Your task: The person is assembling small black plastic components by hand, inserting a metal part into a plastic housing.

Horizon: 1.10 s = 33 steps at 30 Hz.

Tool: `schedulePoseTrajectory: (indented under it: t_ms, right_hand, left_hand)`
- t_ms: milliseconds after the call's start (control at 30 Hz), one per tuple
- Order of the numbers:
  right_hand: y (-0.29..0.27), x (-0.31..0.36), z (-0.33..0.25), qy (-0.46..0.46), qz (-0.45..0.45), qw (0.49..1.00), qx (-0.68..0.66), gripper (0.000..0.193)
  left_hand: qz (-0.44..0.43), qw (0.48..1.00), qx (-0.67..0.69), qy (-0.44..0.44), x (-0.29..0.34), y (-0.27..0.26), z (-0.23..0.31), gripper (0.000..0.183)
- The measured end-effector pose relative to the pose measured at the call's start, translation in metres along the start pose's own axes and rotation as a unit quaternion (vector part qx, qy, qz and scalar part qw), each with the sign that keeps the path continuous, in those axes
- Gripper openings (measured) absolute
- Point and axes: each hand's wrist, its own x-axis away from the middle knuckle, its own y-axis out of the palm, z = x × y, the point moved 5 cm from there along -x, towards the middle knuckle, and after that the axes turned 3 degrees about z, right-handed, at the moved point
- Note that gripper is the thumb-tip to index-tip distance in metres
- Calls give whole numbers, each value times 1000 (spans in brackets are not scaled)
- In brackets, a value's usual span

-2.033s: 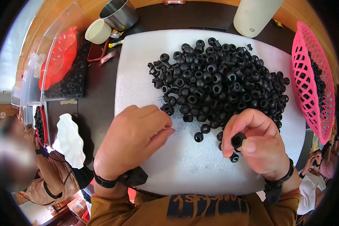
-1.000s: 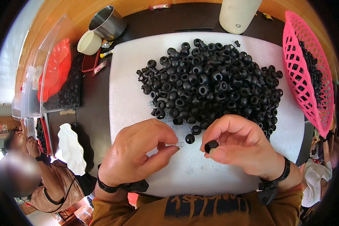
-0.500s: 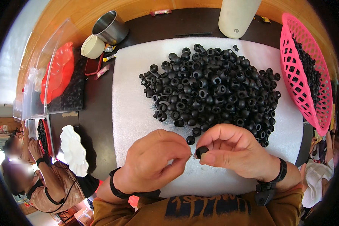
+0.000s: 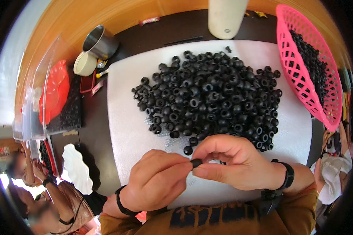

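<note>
Between my two hands is a small hollow black piece (image 4: 196, 161), rounded and smooth like rubber or plastic. My right hand (image 4: 237, 164) pinches it between thumb and forefinger. From the other side, the closed fingertips of my left hand (image 4: 159, 178) press on its left end; whether they also hold a smaller bit is hidden. Beyond my hands a large heap of similar black pieces (image 4: 208, 98) lies on a white foam sheet (image 4: 123, 117). One loose piece (image 4: 188, 150) rests just beyond the fingertips.
At the right stands a pink lattice basket (image 4: 302, 78) holding small black parts. A pale cylinder (image 4: 226, 17) is at the back. To the left are a steel cup (image 4: 102, 42), a cream lid (image 4: 84, 64), a clear bin (image 4: 47, 84), and a white wavy dish (image 4: 76, 168). Other people sit at lower left.
My left fingertips have come against the black piece, which has turned and moved slightly left with my right hand. The whole view has shifted, so the heap and basket appear farther left.
</note>
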Motion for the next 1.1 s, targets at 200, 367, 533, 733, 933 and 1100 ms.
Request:
schedulePoseTrajectory:
  t_ms: [200,367,533,733,933,1100]
  right_hand:
    - [3,1,2,3,-19,997,-77,22]
    - [11,2,5,10,-66,988,-137,21]
    - [15,8,7,44,-126,968,-214,24]
    - [62,30,21,36,-322,917,-231,28]
    - [61,47,6,105,-347,892,-268,19]
    - [59,48,-1,88,-371,892,-243,19]
  left_hand:
    - [22,996,59,-65,0,-1,-2,34]
    - [39,999,1,-7,4,-2,9,27]
    - [33,998,57,-3,-4,-12,13,23]
    - [-264,957,53,110,-21,-31,80,15]
    - [-351,925,84,116,-36,-23,101,17]
    - [-363,916,92,146,-45,-19,108,16]
